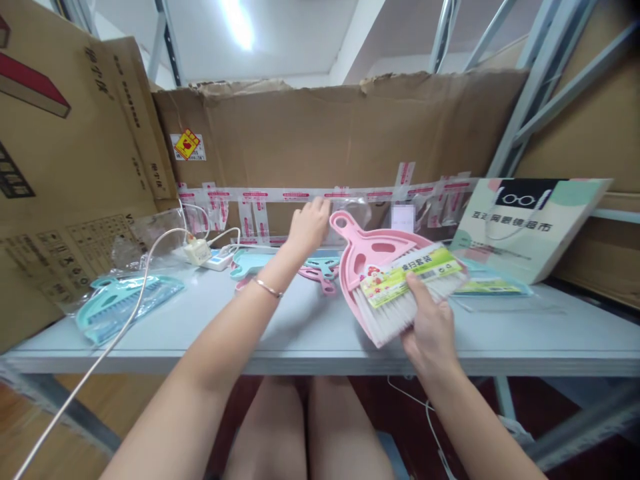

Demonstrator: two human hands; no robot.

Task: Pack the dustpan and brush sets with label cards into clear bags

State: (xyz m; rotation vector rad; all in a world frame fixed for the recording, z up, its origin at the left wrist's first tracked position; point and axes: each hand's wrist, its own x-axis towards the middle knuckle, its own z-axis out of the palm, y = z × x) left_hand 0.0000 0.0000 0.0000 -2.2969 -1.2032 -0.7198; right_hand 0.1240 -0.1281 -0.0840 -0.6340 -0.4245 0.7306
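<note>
My right hand [433, 327] grips a pink dustpan [353, 232] together with a white-bristled brush [387, 319] lying in it, thumb on top. A yellow-green printed label card [410, 275] crosses the brush. The dustpan is tilted above the table, handle up and to the left. Just left of that handle is my left hand [311, 223], fingers curled, at the edge of a clear plastic bag [357, 210]. Its fingertips are partly hidden, but the film runs out from them. Blue and pink dustpan pieces [323, 270] lie on the table behind my left forearm.
A bagged teal dustpan set [130, 303] lies at left, with a white cable [143, 293] passing over it. A power strip with a plug [200, 252] sits behind. Another bagged set [493, 283] rests at right before a printed carton [530, 227]. Cardboard [325, 133] walls the back.
</note>
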